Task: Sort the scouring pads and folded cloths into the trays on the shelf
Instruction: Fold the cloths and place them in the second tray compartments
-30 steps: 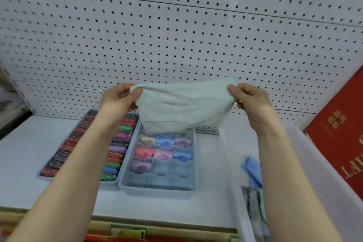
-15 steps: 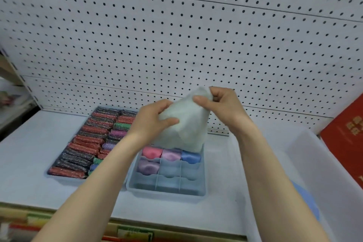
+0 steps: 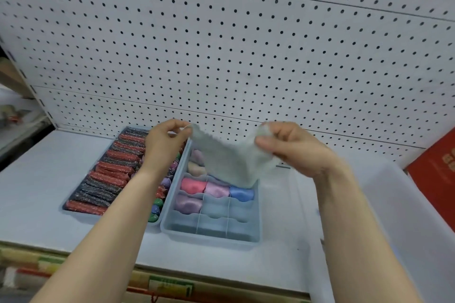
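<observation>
Hanging between both grips, one pale green cloth [image 3: 229,160]: left hand [image 3: 163,141] pinches its upper left corner, right hand [image 3: 293,147] pinches the opposite edge, unfolded, not yet stowed. Directly beneath the grips, the divided tray [image 3: 211,235] holds folded cloths in its rear cells, five front cells apparently vacant. Beside the left grip, the scouring-pad tray [image 3: 73,210] looks nearly full; sorting judged well advanced.

Fuzzy cloth [image 3: 229,160] (matt) — plastic tray [image 3: 211,233]
</observation>
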### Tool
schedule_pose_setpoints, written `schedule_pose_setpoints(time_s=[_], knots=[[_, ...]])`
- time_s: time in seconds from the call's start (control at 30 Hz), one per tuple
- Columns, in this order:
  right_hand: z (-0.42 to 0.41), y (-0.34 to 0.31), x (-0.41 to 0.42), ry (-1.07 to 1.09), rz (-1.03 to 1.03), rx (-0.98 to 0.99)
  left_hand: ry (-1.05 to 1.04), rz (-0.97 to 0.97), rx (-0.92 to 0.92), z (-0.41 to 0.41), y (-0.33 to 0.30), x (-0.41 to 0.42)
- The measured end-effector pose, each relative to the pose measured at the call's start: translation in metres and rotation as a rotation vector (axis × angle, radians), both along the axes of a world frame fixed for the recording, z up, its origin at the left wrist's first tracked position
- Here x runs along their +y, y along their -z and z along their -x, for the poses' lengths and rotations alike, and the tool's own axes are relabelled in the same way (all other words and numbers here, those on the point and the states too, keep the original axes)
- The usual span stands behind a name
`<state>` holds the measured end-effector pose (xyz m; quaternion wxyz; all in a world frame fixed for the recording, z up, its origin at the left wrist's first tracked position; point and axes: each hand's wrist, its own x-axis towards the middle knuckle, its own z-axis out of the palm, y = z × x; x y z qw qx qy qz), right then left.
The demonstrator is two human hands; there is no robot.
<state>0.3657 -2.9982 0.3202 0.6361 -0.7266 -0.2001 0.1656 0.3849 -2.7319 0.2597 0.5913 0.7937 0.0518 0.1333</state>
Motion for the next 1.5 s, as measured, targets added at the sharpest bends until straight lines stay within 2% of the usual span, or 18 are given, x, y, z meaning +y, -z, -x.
schedule_pose_setpoints(time_s=[0.07, 0.1, 0.17, 0.23, 0.3, 0.43, 0.53, 0.7, 0.8, 0.87, 0.93, 1.0, 1.07, 1.17, 1.27, 1.33, 1.43, 1.5], knots=[[0.009, 0.005, 0.008, -0.194, 0.144, 0.041, 0.128, 0.074, -0.006, 0.001, -0.011, -0.01], [0.01, 0.007, 0.013, -0.202, 0.188, 0.027, 0.201, 0.079, -0.006, 0.003, -0.018, -0.016], [0.011, 0.009, 0.024, -0.045, 0.161, -0.022, 0.317, 0.054, -0.003, 0.008, -0.032, -0.029], [0.012, 0.008, 0.033, 0.176, 0.039, -0.083, 0.398, 0.09, -0.002, 0.014, -0.043, -0.037], [0.012, 0.005, 0.036, 0.285, -0.032, -0.175, 0.462, 0.124, -0.016, 0.018, -0.052, -0.041], [0.013, -0.001, 0.041, 0.387, -0.069, -0.284, 0.563, 0.15, -0.063, 0.025, -0.066, -0.046], [0.014, -0.004, 0.041, 0.417, -0.067, -0.296, 0.579, 0.131, -0.087, 0.029, -0.071, -0.046], [0.012, -0.006, 0.035, 0.421, 0.058, -0.339, 0.591, 0.022, -0.06, 0.038, -0.076, -0.045], [0.011, -0.009, 0.032, 0.44, 0.081, -0.354, 0.502, -0.181, -0.113, 0.038, -0.072, -0.046], [0.011, -0.014, 0.029, 0.466, 0.063, -0.358, 0.384, -0.23, -0.089, 0.037, -0.068, -0.043], [0.013, -0.019, 0.025, 0.482, -0.007, -0.329, 0.306, -0.116, -0.048, 0.036, -0.063, -0.037], [0.017, -0.024, 0.021, 0.465, -0.083, -0.262, 0.331, 0.123, -0.05, 0.037, -0.06, -0.034], [0.023, -0.03, 0.016, 0.428, -0.074, -0.221, 0.371, 0.299, -0.095, 0.042, -0.061, -0.033], [0.031, -0.036, 0.006, 0.334, -0.04, -0.195, 0.445, 0.381, -0.166, 0.049, -0.069, -0.031], [0.032, -0.042, -0.002, 0.26, -0.068, -0.137, 0.5, 0.446, -0.159, 0.053, -0.075, -0.03], [0.022, -0.036, 0.0, 0.318, -0.008, -0.116, 0.399, 0.372, -0.12, 0.042, -0.067, -0.031], [0.0, -0.009, 0.013, 0.541, 0.251, -0.149, 0.14, 0.165, -0.023, 0.019, -0.04, -0.038], [-0.008, 0.011, 0.023, 0.645, 0.341, -0.178, 0.031, 0.077, -0.01, 0.015, -0.028, -0.047]])
